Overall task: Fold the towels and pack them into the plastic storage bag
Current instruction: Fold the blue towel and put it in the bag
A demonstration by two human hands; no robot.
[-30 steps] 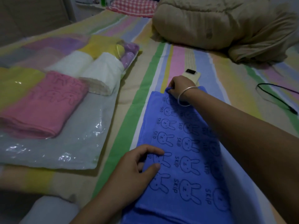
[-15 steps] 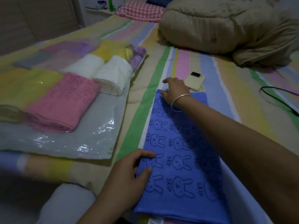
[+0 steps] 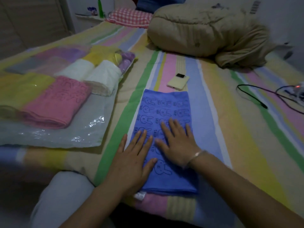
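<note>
R hand [image 3: 178, 142] is back from 12 o'clock edge of blue towel [image 3: 166, 106], now flat beside L hand [image 3: 133, 160]; L fingers [image 3: 140, 139] uncurl flat.

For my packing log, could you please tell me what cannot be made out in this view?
Head view:
- Blue towel: fold count, hidden under its top layer, the left hand and right hand.
- Plastic storage bag: its left part, cut off by the frame edge.
- Black cable: far end, cut by the right edge.

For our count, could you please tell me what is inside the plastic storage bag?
The plastic storage bag shows a pink towel, two white rolled towels, a yellow towel and a purple towel. Anything beneath is covered.
</note>
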